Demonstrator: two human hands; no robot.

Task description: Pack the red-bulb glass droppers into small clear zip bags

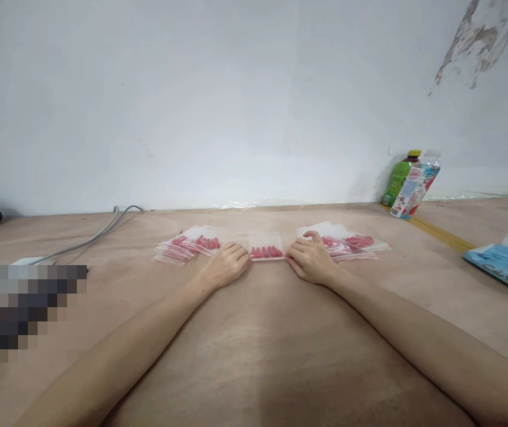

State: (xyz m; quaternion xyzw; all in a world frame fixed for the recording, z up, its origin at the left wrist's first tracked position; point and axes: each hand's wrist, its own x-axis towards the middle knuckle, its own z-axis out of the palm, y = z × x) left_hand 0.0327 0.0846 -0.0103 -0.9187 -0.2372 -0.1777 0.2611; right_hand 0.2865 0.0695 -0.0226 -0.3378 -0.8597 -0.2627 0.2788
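A small clear plastic bag (265, 239) with several red pieces (266, 252) lined up along its bottom lies flat in front of me. My left hand (228, 263) rests on the table with its fingers closed at the bag's lower left corner. At the lower right corner, my right hand (311, 258) has its fingertips closed on the edge, its index finger bent up. Beside my left hand is a fanned pile of similar bags (183, 248) holding red pieces. Another such pile (356, 243) lies behind and right of my right hand, which partly covers it.
A green bottle with a yellow cap (397, 182) and a printed bottle (415, 188) lean by the wall. Yellow tape (441, 232) runs toward a blue package (505, 267) at right. A grey cable (89, 240) and a pixelated object (18, 308) are at left.
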